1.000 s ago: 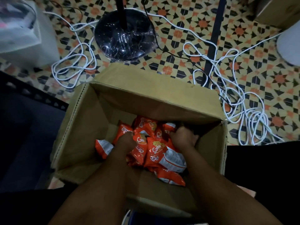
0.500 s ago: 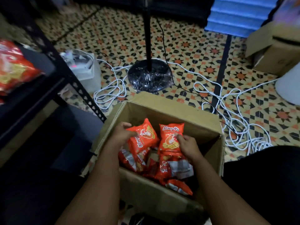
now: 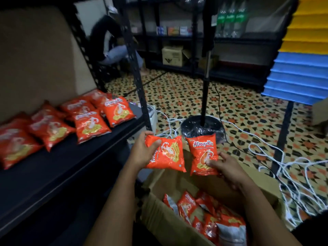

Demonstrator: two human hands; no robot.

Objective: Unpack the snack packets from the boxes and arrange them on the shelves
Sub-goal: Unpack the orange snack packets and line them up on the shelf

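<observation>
Above the box (image 3: 159, 215), glossy orange prawn-printed packets, one gripped per hand: left (image 3: 142, 153), right (image 3: 229, 169).

Fan stand (image 3: 204, 96), white cables (image 3: 291, 174)

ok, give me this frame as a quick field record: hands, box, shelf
left hand: grips an orange snack packet, turned sideways
right hand: pinches a second packet, upright
cardboard box: open, below the hands, more packets inside
shelf: black, on the left, several matching packets lying on it
floor: patterned tiles, white cable, fan base
</observation>
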